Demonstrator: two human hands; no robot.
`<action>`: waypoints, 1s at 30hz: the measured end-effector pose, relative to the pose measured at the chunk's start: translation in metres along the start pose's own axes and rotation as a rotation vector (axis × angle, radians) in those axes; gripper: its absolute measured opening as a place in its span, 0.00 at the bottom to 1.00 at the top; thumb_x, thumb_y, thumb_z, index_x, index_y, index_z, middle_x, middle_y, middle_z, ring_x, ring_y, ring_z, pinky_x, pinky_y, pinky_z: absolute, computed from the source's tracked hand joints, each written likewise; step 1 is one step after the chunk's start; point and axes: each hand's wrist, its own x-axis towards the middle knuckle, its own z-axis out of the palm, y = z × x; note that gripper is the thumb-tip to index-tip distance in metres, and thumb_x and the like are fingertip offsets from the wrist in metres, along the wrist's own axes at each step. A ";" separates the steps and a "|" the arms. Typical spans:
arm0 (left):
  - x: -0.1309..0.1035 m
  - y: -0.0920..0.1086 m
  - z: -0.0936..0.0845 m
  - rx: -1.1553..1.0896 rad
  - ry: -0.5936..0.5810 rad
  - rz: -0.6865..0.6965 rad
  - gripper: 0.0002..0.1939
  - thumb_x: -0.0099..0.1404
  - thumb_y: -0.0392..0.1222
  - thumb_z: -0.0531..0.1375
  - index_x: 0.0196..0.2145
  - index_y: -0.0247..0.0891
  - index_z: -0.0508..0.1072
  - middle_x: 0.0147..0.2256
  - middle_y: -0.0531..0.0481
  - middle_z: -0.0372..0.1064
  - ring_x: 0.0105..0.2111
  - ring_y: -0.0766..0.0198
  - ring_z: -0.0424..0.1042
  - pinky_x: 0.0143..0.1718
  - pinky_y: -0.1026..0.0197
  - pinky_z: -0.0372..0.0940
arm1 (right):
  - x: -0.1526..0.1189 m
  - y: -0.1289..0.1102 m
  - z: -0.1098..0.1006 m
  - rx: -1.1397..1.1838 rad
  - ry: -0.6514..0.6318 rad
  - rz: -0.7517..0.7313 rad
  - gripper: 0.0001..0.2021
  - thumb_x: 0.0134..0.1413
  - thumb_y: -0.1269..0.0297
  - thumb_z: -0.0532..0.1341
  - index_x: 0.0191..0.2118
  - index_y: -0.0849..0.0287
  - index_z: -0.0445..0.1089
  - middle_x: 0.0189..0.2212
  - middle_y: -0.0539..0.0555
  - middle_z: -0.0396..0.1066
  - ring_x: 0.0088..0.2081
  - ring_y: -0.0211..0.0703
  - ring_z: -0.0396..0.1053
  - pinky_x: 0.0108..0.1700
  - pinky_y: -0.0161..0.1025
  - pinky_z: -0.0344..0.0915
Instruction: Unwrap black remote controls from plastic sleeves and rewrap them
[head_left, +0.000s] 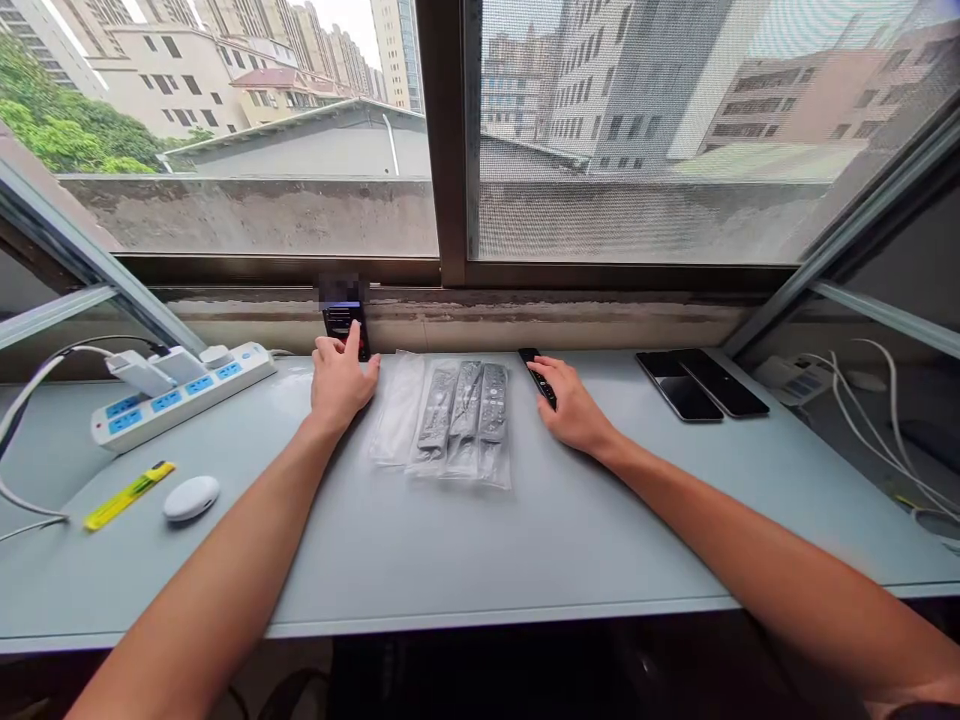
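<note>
My left hand (339, 380) reaches to the back of the desk, its index finger stretched out onto the screen of a dark phone (364, 345) that leans upright against the window wall. Its thumb stands apart and nothing is held. My right hand (570, 400) rests on the desk with its fingers closed over a black remote control (529, 356), which lies slanted and partly hidden under them. Between the hands lie several dark remotes in clear plastic bags (465, 415), side by side. An unfilled-looking clear plastic bag (394, 410) lies at their left.
At the left are a white power strip (169, 402) with plugged-in chargers, a yellow packet (127, 496) and a white oval case (191, 497). Two dark phones (679, 385) lie at the right, near white cables (870, 425). A metal frame and a window bound the desk (420, 560).
</note>
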 end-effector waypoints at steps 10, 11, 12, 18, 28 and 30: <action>-0.016 0.026 -0.002 0.003 -0.222 0.168 0.35 0.82 0.56 0.52 0.74 0.30 0.71 0.55 0.31 0.79 0.58 0.37 0.78 0.62 0.43 0.72 | 0.007 0.002 -0.002 0.247 0.212 0.243 0.49 0.60 0.63 0.70 0.84 0.52 0.54 0.77 0.68 0.62 0.77 0.67 0.65 0.75 0.68 0.69; -0.017 0.029 -0.003 0.007 -0.251 0.174 0.35 0.82 0.57 0.52 0.73 0.30 0.72 0.53 0.32 0.80 0.57 0.38 0.79 0.60 0.44 0.72 | 0.008 0.003 -0.002 0.297 0.218 0.293 0.51 0.58 0.62 0.71 0.85 0.53 0.52 0.75 0.69 0.65 0.74 0.67 0.68 0.74 0.68 0.71; -0.019 0.031 -0.004 0.010 -0.268 0.172 0.35 0.81 0.58 0.52 0.73 0.31 0.71 0.52 0.33 0.81 0.56 0.38 0.80 0.58 0.45 0.73 | 0.009 0.005 -0.002 0.344 0.215 0.336 0.53 0.57 0.61 0.73 0.85 0.54 0.52 0.73 0.69 0.68 0.72 0.67 0.71 0.73 0.67 0.72; -0.025 0.036 -0.010 0.008 -0.280 0.148 0.37 0.80 0.63 0.55 0.74 0.36 0.69 0.50 0.37 0.84 0.52 0.39 0.83 0.47 0.49 0.73 | 0.010 0.000 -0.009 0.527 0.135 0.523 0.58 0.53 0.53 0.79 0.84 0.50 0.53 0.67 0.65 0.75 0.63 0.62 0.80 0.63 0.57 0.82; -0.027 0.037 -0.016 0.068 -0.327 0.118 0.24 0.76 0.67 0.61 0.47 0.42 0.76 0.44 0.38 0.84 0.46 0.39 0.83 0.39 0.50 0.69 | 0.014 -0.037 -0.026 0.958 0.136 0.653 0.31 0.44 0.42 0.87 0.40 0.53 0.72 0.32 0.47 0.74 0.26 0.36 0.70 0.24 0.34 0.71; -0.027 0.036 -0.013 0.030 -0.297 0.191 0.16 0.78 0.59 0.60 0.45 0.44 0.76 0.46 0.40 0.83 0.44 0.43 0.82 0.40 0.51 0.70 | 0.015 -0.038 -0.028 1.008 0.160 0.671 0.31 0.49 0.40 0.85 0.42 0.52 0.71 0.38 0.50 0.79 0.28 0.38 0.73 0.24 0.35 0.72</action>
